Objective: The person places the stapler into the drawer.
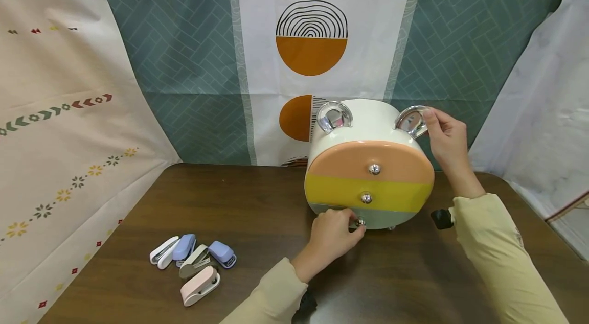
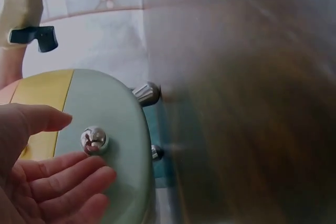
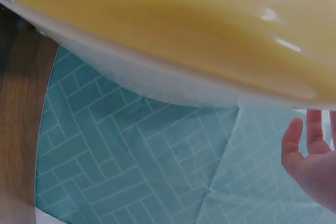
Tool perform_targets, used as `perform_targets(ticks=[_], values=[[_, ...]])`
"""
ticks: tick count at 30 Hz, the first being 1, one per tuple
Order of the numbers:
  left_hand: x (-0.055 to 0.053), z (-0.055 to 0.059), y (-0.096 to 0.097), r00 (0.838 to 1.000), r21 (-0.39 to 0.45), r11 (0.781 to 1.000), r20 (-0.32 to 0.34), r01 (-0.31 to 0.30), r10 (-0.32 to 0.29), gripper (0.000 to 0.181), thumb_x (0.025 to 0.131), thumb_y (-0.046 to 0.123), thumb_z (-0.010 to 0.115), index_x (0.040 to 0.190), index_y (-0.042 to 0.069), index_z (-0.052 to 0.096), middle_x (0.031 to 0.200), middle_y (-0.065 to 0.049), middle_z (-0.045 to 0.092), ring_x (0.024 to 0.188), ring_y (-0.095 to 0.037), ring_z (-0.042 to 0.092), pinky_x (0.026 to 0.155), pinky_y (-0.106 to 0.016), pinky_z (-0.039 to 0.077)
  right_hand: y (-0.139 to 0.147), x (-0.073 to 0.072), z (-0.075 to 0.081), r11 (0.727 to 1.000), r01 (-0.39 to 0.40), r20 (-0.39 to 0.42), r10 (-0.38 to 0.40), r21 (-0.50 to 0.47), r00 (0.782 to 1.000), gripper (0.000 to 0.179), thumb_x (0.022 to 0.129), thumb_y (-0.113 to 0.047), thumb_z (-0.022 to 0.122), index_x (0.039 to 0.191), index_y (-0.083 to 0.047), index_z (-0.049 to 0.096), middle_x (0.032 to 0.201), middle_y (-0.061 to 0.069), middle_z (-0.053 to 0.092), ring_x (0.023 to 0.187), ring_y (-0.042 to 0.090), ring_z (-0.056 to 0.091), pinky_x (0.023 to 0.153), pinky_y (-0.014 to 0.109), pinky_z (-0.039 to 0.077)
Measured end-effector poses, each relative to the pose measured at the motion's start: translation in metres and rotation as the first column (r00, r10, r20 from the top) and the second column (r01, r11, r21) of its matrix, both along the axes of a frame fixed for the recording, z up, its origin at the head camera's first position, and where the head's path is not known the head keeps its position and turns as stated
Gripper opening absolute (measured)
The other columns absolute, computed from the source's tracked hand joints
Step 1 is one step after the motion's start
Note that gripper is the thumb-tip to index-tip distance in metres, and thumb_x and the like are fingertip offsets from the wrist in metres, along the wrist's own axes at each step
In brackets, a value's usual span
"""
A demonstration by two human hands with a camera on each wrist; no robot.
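A small three-drawer cabinet shaped like an alarm clock (image 1: 370, 160) stands upright, its front banded peach, yellow and green. My left hand (image 1: 332, 236) is at the green bottom drawer (image 2: 105, 108), fingers and thumb on either side of its round silver knob (image 2: 94, 140). In the left wrist view the thumb (image 2: 60, 120) is apart from that knob and the fingers are loosely extended. Up at the top right, my right hand (image 1: 448, 135) pinches the cabinet's silver bell-shaped ear (image 1: 411, 120). The right wrist view hides that grip behind the cabinet.
On the left of the brown table (image 1: 248, 201) lie several small staplers: a white one (image 1: 164, 251), two blue ones, including this stapler (image 1: 223, 254), a grey-green one (image 1: 194, 261) and a pink one (image 1: 200, 285). A patterned curtain (image 1: 193, 58) hangs behind.
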State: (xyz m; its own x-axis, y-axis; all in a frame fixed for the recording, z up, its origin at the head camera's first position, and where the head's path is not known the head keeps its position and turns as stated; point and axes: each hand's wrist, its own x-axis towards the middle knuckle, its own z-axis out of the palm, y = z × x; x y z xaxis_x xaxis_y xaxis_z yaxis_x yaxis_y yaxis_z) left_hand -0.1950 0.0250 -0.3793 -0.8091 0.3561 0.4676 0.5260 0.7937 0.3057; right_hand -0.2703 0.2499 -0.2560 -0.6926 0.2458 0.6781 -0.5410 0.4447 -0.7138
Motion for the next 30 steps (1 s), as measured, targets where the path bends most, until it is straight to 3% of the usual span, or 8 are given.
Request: perform_targets(ticks=[2,4,6,9,17,24,30], values=[[0.000,0.000,0.003,1.000,-0.020,1.000,-0.018,-0.023,0.023,0.019,0.077,0.037,0.067,0.077,0.018,0.068,0.056,0.011,0.056,0.042,-0.002,0.041,0.037,-0.016,0.028,-0.001,0.000,0.000,1.000,0.005,-0.010,-0.005,-0.005,1.000,0.019,0.092,-0.020,0.053,0.096,-0.010,0.068,0.072,-0.025,0.058,0.066,-0.002,0.052,0.063,0.011,0.042],[-0.001,0.000,0.005,0.998,-0.047,0.998,-0.039,-0.048,0.046,0.023,0.077,0.037,0.067,0.063,0.019,0.061,0.046,0.012,0.041,0.038,-0.002,0.029,0.034,-0.017,0.022,-0.002,-0.001,-0.001,1.000,0.011,-0.013,-0.011,-0.005,1.000,0.019,0.092,-0.020,0.053,0.094,-0.009,0.068,0.070,-0.025,0.058,0.066,-0.002,0.052,0.064,0.012,0.041],[-0.002,0.000,0.007,0.995,-0.076,0.994,-0.065,-0.078,0.073,0.035,0.077,0.036,0.066,0.052,0.020,0.047,0.044,0.012,0.026,0.039,-0.003,0.021,0.033,-0.018,0.017,-0.002,-0.001,-0.001,1.000,0.018,-0.012,-0.018,-0.003,1.000,0.020,0.092,-0.020,0.053,0.095,-0.007,0.068,0.070,-0.025,0.057,0.066,-0.002,0.051,0.064,0.012,0.041],[-0.003,0.001,0.011,0.991,-0.117,0.986,-0.087,-0.115,0.105,0.050,0.077,0.036,0.065,0.047,0.020,0.027,0.047,0.009,0.013,0.041,-0.007,0.015,0.033,-0.021,0.013,-0.002,-0.001,-0.001,1.000,0.021,-0.014,-0.021,-0.007,1.000,0.023,0.092,-0.020,0.053,0.095,-0.003,0.068,0.070,-0.025,0.057,0.066,-0.002,0.051,0.064,0.011,0.041],[-0.005,0.003,0.022,0.984,-0.176,0.970,-0.085,-0.169,0.156,0.054,0.077,0.039,0.065,0.044,0.020,0.026,0.046,0.007,0.016,0.039,-0.009,0.023,0.031,-0.026,0.017,-0.002,-0.001,-0.001,1.000,0.016,-0.011,-0.016,-0.027,1.000,0.016,0.092,-0.020,0.053,0.092,-0.013,0.067,0.069,-0.024,0.057,0.067,-0.003,0.052,0.064,0.011,0.042],[-0.007,0.007,0.028,0.980,-0.211,0.958,-0.091,-0.192,0.177,0.054,0.075,0.040,0.067,0.043,0.020,0.028,0.045,0.007,0.019,0.039,-0.009,0.025,0.030,-0.025,0.020,-0.001,-0.002,-0.002,0.999,0.035,0.009,-0.035,-0.019,0.999,0.025,0.092,-0.021,0.053,0.099,-0.003,0.067,0.072,-0.025,0.058,0.068,-0.002,0.052,0.065,0.012,0.042],[-0.009,0.006,0.029,0.973,-0.211,0.954,-0.132,-0.215,0.190,0.053,0.070,0.038,0.068,0.041,0.021,0.027,0.044,0.008,0.018,0.038,-0.008,0.023,0.030,-0.024,0.018,-0.001,-0.001,-0.002,0.999,0.030,0.003,-0.030,-0.018,1.000,0.022,0.092,-0.021,0.053,0.097,-0.005,0.068,0.071,-0.025,0.058,0.067,-0.002,0.052,0.065,0.012,0.042]])
